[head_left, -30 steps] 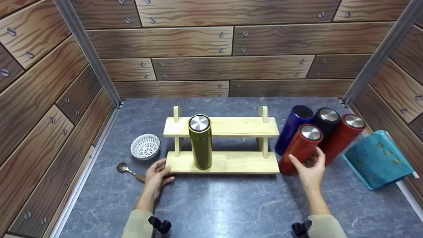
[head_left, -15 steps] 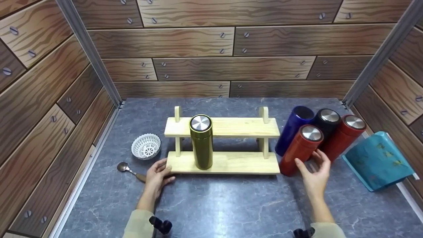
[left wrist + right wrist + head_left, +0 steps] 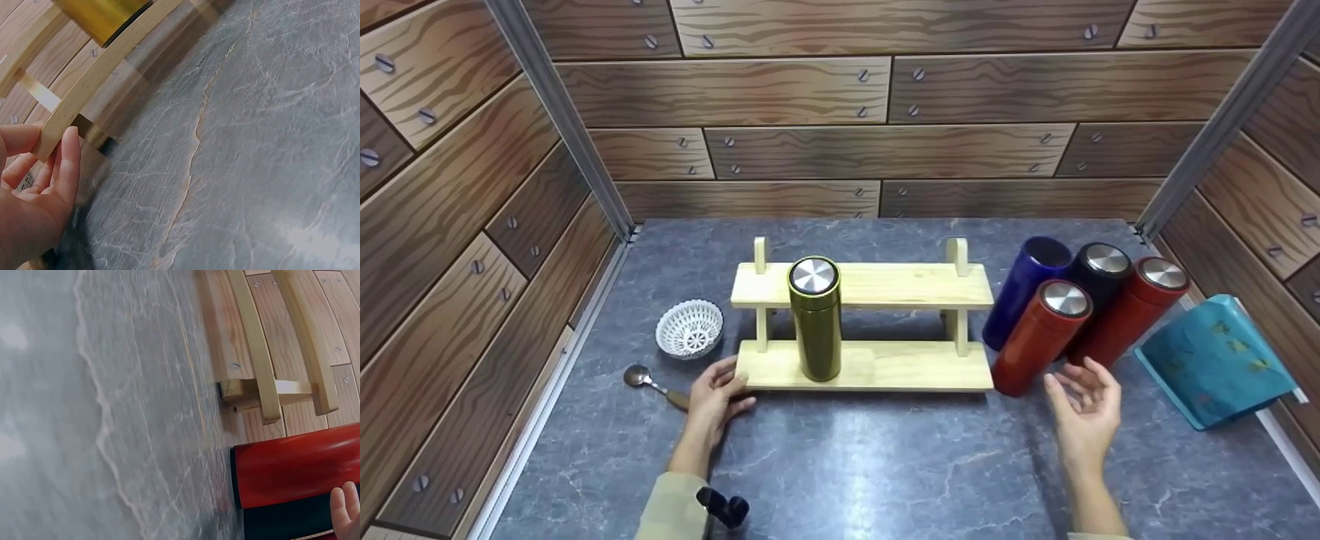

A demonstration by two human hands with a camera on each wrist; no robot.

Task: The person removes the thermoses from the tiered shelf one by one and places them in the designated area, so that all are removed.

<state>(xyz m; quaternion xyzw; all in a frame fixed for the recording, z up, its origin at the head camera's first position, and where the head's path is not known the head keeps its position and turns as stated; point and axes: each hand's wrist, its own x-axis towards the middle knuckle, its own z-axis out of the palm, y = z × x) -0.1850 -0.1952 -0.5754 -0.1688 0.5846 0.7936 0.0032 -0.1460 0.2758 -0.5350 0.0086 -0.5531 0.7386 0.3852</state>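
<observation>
A two-tier wooden shelf (image 3: 915,366) stands mid-table, with an olive-gold thermos bottle (image 3: 819,337) upright on its lower board. My left hand (image 3: 711,401) pinches the left end of that board; in the left wrist view the thumb lies above the board (image 3: 90,79) and the fingers below. To the right of the shelf stands an orange-red thermos bottle (image 3: 1039,341). Just in front of it, apart from it, is my right hand (image 3: 1087,420), fingers loosely bent and holding nothing. Only some fingertips (image 3: 339,503) of that hand show in the right wrist view.
Behind the orange-red bottle stand a blue bottle (image 3: 1024,292), a black bottle (image 3: 1099,281) and a darker red bottle (image 3: 1132,311). A teal pouch (image 3: 1219,364) lies far right. At left are a white woven basket (image 3: 690,304) and a wooden-handled spoon (image 3: 656,386).
My right hand has let go of the orange-red thermos bottle and drawn back towards me and to the right. The bottle stays upright. My left hand keeps its grip on the shelf.
</observation>
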